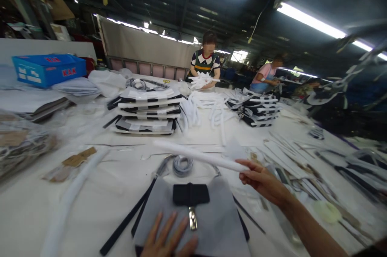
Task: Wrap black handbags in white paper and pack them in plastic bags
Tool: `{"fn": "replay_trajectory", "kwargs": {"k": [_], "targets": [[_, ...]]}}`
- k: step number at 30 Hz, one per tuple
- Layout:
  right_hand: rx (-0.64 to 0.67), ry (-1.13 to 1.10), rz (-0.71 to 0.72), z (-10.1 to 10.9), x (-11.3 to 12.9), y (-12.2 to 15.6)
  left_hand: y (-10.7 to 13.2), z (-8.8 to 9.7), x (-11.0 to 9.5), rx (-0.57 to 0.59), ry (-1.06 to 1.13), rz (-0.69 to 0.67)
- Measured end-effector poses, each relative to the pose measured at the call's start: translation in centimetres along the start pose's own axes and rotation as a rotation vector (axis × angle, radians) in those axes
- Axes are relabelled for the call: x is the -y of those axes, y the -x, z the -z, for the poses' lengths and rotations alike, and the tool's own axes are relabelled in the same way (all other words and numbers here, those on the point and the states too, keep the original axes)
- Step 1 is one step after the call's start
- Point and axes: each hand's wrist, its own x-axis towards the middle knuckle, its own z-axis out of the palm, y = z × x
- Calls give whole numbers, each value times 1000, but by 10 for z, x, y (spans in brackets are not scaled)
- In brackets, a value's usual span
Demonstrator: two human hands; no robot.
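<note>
A handbag [217, 212] covered in greyish wrapping lies on the table before me, with a dark flap tab [191, 193] and a gold clasp [192, 218]. My left hand [169, 237] rests on its front, fingers spread flat. In my right hand [260, 178] one end of a long white foam strip [196, 155] is pinched between thumb and fingers. The strip reaches leftward above the bag's top edge. Just under it sits a coiled grey wrapped strap [182, 166]. Black straps [127, 220] stick out at the bag's sides.
Stacked wrapped bags stand at centre left [148, 113] and farther right [256, 107]. White strips [208, 99] are heaped between them. A blue box [50, 70] is at the left. Loose straps [290, 156] lie to the right. Across the table a person [205, 63] holds white strips.
</note>
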Motion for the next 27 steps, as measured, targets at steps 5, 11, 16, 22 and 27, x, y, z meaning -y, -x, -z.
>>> {"fn": "replay_trajectory", "kwargs": {"k": [5,11,16,22,27], "targets": [[174,90,-150,1,-8,83,-13,32,5,301,45,-71],[165,262,-252,-8,-39,126,-44,50,14,761,297,113],[-37,71,-169,-36,-84,126,-93,65,42,933,577,46],[-297,-214,-60,-69,-125,109,-98,69,25,928,462,-35],[-393,-191,11,-70,-140,101,-46,57,-26,637,16,66]]}}
